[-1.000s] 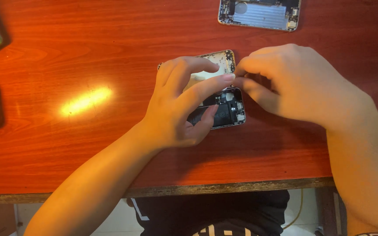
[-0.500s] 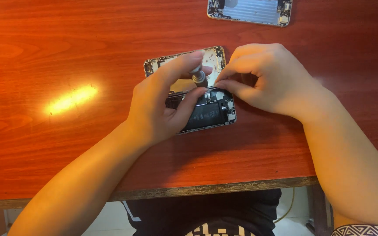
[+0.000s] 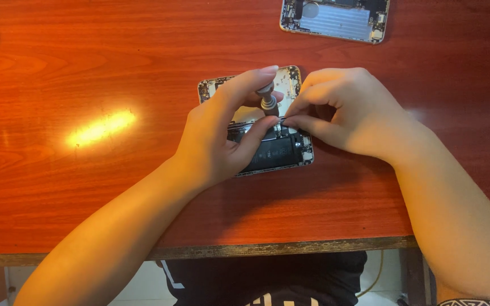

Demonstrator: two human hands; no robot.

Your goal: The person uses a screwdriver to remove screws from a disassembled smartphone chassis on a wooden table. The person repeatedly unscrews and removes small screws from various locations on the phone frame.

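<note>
Landmark: the opened smartphone (image 3: pixel 279 152), lying flat on the desk (image 3: pixel 86 187), back down, internals exposed.

Nearest the viewer: the desk's front edge, worn and chipped, with dark clothing of the person below it. Both forearms cross this edge and converge on the phone.

Left hand (image 3: pixel 222 136): rests over the phone's left half, covering much of it. Index finger and thumb are pinched narrow around a small precision screwdriver (image 3: pixel 267 101), held close to upright with the tip down into the phone's middle. The grey handle looks ribbed with a rounded cap; the fingertip sits on that cap.

Right hand (image 3: pixel 341 113): comes in from the phone's right side, fingers curled tight, thumb and forefinger pressed together at the point where the screwdriver tip meets the phone. Whether they pinch a small part or only steady the driver cannot be told; the contact is hidden.

Key relation: the phone lies directly beneath both hands, its long axis running from near-right to far-left, slightly tilted against the desk edge. The left hand is the closer one, lying on it; the right touches only at the fingertips.

Phone materials: dark glossy battery block at the near end, pale metal frame, small circuit parts along the rim.

Beyond the phone: a second phone housing (image 3: pixel 336 20), silver metal plate, near the desk's far edge. Desk surface is glossy reddish wood grain with a bright light reflection left of the phone.
</note>
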